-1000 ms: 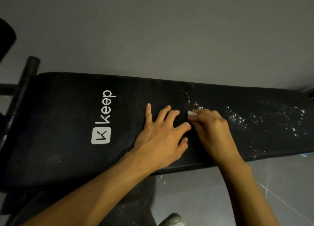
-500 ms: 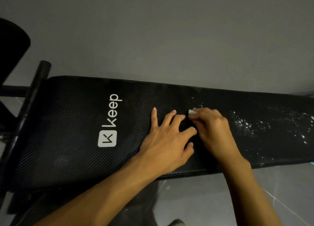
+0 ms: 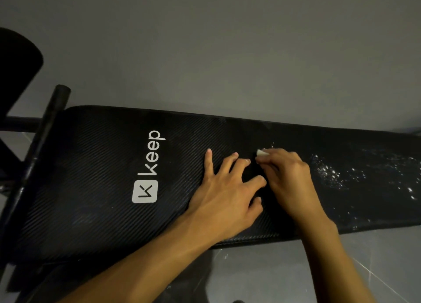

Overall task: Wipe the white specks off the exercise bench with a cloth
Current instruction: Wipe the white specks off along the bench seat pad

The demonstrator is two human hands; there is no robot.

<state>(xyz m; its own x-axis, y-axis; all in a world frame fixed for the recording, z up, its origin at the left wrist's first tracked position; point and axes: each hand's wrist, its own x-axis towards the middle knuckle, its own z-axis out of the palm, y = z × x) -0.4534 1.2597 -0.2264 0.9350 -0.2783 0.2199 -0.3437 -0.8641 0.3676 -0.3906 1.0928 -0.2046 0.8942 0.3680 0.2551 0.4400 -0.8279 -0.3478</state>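
A black padded exercise bench [image 3: 95,188] with a white "keep" logo lies across the view. White specks [image 3: 330,173] are scattered over its right part. My left hand [image 3: 227,193] rests flat on the pad, fingers spread, just left of my right hand. My right hand [image 3: 289,182] presses down on a small white cloth [image 3: 260,152]; only its tip shows beyond my fingertips. A few specks lie just past the cloth.
A grey wall [image 3: 227,52] runs right behind the bench. A black frame bar [image 3: 38,147] and a dark roller pad [image 3: 16,65] stand at the left end. Pale tiled floor [image 3: 284,268] shows below the bench's near edge.
The view has shifted, so the bench sits further right and lower in frame. The patch of specks ahead of the cloth has thinned. Both hands keep their pose on the pad.
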